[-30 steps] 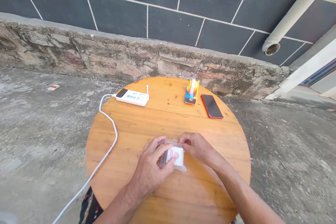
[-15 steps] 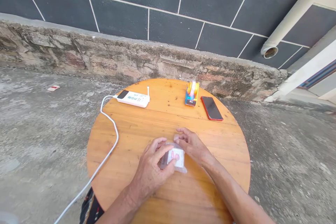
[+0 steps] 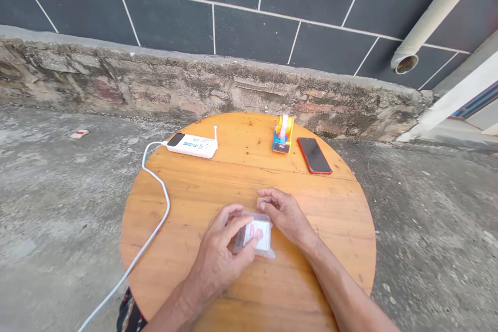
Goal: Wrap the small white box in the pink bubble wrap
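A small white box with a pink mark, inside a clear plastic wrapper (image 3: 261,236), lies on the round wooden table (image 3: 187,187). My left hand (image 3: 221,246) grips it from the left, thumb on its face and fingers at its upper left edge. Just above its upper right corner, my right hand (image 3: 283,213) has thumb and fingertips pinched together. Something small and pale shows at those fingertips, too small to name.
Toward the table's back stand a white device (image 3: 192,146) with a white cable (image 3: 165,207) running off the left side, a yellow and blue tape dispenser (image 3: 282,136) and a red-edged phone (image 3: 314,155). Behind is a stone-based wall (image 3: 241,88).
The view has shifted slightly. My left hand keeps its hold on the wrapped box, and my right hand stays pinched near the upper right corner, with little movement.
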{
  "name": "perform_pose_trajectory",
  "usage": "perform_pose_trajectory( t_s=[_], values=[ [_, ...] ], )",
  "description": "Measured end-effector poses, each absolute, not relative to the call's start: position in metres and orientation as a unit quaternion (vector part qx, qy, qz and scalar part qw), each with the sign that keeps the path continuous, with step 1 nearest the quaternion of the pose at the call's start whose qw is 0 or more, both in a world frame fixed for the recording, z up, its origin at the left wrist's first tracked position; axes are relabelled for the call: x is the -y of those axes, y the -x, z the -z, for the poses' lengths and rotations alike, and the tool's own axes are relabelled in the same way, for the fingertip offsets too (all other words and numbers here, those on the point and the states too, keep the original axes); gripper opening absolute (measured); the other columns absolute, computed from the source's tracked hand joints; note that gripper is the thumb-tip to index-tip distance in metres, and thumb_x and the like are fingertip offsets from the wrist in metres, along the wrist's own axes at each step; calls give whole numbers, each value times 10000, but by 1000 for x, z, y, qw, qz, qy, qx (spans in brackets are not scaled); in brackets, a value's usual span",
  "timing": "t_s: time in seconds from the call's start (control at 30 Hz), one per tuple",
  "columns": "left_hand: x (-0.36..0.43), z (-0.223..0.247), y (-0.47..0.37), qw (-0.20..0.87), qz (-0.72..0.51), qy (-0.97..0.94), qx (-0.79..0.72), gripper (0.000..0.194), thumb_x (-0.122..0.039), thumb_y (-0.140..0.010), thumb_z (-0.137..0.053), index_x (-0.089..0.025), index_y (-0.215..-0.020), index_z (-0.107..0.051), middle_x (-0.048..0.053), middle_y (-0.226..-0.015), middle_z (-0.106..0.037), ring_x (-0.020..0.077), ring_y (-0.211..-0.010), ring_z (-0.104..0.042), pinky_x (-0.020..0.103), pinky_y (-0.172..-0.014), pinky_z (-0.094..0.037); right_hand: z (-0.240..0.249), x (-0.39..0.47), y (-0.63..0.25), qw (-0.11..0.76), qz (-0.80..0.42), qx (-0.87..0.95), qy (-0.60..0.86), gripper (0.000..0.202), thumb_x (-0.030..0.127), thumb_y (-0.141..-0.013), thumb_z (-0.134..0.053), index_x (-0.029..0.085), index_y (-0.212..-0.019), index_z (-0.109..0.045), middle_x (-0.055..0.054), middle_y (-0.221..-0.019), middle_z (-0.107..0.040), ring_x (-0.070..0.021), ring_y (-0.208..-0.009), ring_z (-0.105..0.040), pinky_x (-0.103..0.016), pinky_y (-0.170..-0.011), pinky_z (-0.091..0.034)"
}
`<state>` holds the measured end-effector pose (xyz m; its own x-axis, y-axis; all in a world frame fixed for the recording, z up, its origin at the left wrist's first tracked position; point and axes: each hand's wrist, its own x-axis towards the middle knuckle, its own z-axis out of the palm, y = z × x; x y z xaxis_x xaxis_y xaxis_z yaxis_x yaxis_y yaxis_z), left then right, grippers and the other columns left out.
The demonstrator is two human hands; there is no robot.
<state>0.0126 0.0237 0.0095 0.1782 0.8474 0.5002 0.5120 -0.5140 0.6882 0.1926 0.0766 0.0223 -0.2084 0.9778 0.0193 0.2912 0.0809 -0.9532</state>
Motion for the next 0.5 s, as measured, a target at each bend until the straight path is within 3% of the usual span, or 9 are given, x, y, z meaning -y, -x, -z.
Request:
perform_pose_trajectory(
  t_s=[0.13, 0.5],
  values=[
    [-24, -8, -12, 192, -448, -746, -454, 279, -165, -779, -605, -227, -1050, -628, 89, -1144, -544, 212, -1039, -585, 354, -870, -531, -23, -76, -195, 382, -479, 621, 489, 254, 315, -826, -579, 190, -1044, -617, -13, -800, -676, -152, -730, -629, -261, -650, -490],
    [-23, -12, -13, 196, -450, -743, -455, 272, -158, -774, -606, -221, -1037, -630, 87, -1120, -548, 209, -1034, -584, 347, -860, -533, -26, -79, -194, 406, -405, 641, 510, 192, 259, -815, -589, 199, -974, -678, -11, -796, -653, -144, -730, -607, -261, -665, -482]
  ],
)
